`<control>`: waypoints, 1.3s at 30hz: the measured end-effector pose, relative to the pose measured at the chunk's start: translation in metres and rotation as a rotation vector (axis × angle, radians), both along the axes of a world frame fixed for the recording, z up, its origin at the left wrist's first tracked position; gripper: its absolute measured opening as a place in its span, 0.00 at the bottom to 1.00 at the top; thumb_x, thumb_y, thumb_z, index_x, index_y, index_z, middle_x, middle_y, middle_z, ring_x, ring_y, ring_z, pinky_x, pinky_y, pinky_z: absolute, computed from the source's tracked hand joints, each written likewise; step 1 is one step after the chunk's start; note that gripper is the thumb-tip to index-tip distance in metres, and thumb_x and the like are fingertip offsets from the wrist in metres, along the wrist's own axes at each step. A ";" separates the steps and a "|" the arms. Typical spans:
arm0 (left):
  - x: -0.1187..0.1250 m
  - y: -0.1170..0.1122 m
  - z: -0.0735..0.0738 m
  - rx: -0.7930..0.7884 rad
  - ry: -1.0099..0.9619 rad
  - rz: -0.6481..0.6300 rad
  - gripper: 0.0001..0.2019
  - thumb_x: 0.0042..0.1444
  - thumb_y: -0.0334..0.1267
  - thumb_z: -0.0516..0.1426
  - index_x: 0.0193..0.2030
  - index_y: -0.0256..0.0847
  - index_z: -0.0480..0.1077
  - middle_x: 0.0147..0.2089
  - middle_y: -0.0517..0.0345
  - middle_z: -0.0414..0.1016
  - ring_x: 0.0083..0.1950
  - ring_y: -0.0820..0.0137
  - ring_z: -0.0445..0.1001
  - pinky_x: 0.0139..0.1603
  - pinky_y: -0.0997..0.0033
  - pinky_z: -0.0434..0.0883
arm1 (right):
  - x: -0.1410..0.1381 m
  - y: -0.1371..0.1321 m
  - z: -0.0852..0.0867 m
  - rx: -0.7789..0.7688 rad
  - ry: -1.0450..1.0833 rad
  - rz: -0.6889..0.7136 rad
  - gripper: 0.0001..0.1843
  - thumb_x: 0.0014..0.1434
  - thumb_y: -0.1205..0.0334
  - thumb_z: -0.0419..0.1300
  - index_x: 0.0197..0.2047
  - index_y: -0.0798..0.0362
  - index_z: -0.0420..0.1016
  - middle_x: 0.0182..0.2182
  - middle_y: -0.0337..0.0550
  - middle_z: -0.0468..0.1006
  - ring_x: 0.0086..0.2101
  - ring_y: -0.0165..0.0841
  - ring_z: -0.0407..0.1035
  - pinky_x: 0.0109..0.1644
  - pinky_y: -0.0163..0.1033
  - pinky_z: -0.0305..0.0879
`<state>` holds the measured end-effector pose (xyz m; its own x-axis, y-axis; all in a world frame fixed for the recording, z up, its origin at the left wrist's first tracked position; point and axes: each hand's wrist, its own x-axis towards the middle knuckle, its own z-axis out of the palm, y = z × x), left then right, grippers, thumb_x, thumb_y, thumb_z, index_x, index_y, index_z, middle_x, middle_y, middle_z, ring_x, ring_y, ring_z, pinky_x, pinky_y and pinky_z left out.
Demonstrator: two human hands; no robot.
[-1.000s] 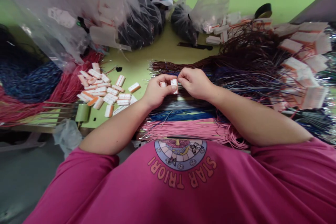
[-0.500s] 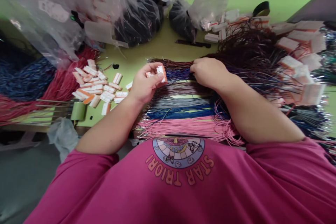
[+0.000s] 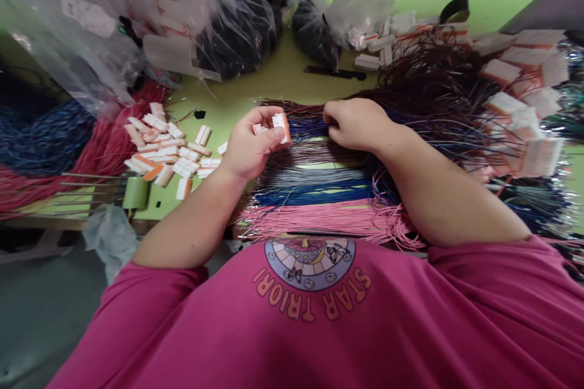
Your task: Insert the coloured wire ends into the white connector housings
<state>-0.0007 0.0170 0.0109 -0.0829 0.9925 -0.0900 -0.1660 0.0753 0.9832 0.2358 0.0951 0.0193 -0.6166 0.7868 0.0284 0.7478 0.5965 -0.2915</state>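
Orange-white connectors sit clamped in the fingers of our left hand; our right hand curls over blue wires (whether its fingers grip any, we cannot tell).

Workshop table, sorted wires, heaped connectors

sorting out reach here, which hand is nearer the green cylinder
Left. The left hand is right of and beyond the green cylinder; the right hand is much farther right, over the wires.
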 end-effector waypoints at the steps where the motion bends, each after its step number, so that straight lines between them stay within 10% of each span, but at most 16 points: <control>1: 0.000 0.000 -0.001 0.005 0.004 -0.006 0.22 0.40 0.38 0.73 0.45 0.45 0.77 0.37 0.59 0.76 0.35 0.72 0.74 0.35 0.69 0.79 | -0.001 0.000 0.001 -0.011 -0.010 0.018 0.12 0.62 0.56 0.61 0.44 0.50 0.84 0.36 0.51 0.84 0.42 0.44 0.75 0.47 0.46 0.64; 9: -0.001 0.000 -0.003 0.019 0.023 -0.041 0.21 0.44 0.39 0.71 0.46 0.44 0.75 0.37 0.58 0.74 0.36 0.70 0.75 0.37 0.65 0.80 | 0.030 0.002 0.024 0.070 0.052 -0.088 0.15 0.65 0.54 0.61 0.35 0.55 0.83 0.30 0.53 0.82 0.40 0.45 0.76 0.45 0.47 0.63; 18: 0.003 0.000 0.001 -0.006 -0.029 -0.036 0.22 0.39 0.39 0.72 0.43 0.44 0.75 0.36 0.59 0.74 0.34 0.71 0.73 0.35 0.66 0.78 | 0.054 -0.006 0.082 -0.250 -0.016 0.057 0.07 0.59 0.63 0.64 0.37 0.53 0.86 0.25 0.34 0.78 0.26 0.24 0.66 0.37 0.39 0.58; 25: 0.013 -0.011 0.003 -0.038 -0.113 -0.180 0.26 0.35 0.43 0.76 0.42 0.44 0.76 0.30 0.63 0.73 0.27 0.76 0.70 0.27 0.74 0.71 | 0.002 -0.049 0.061 -0.427 0.313 0.509 0.13 0.67 0.57 0.59 0.46 0.48 0.86 0.38 0.36 0.86 0.37 0.31 0.75 0.45 0.37 0.65; 32: 0.014 -0.014 0.000 -0.141 -0.207 -0.246 0.28 0.35 0.43 0.78 0.43 0.44 0.75 0.32 0.64 0.74 0.28 0.76 0.72 0.31 0.72 0.79 | -0.012 -0.045 0.027 -0.138 0.286 0.143 0.18 0.67 0.62 0.53 0.45 0.52 0.86 0.42 0.46 0.86 0.43 0.37 0.76 0.49 0.41 0.62; 39: 0.013 -0.014 -0.003 -0.128 -0.195 -0.246 0.28 0.36 0.43 0.77 0.45 0.45 0.75 0.34 0.64 0.74 0.28 0.76 0.72 0.31 0.72 0.79 | -0.018 -0.053 0.034 -0.006 0.007 0.054 0.17 0.68 0.60 0.51 0.42 0.52 0.83 0.41 0.50 0.85 0.39 0.40 0.72 0.41 0.42 0.55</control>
<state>0.0121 0.0031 0.0077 0.1888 0.9601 -0.2061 -0.3117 0.2576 0.9146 0.2181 0.0424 0.0534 -0.6580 0.7525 0.0287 0.7123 0.6344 -0.3002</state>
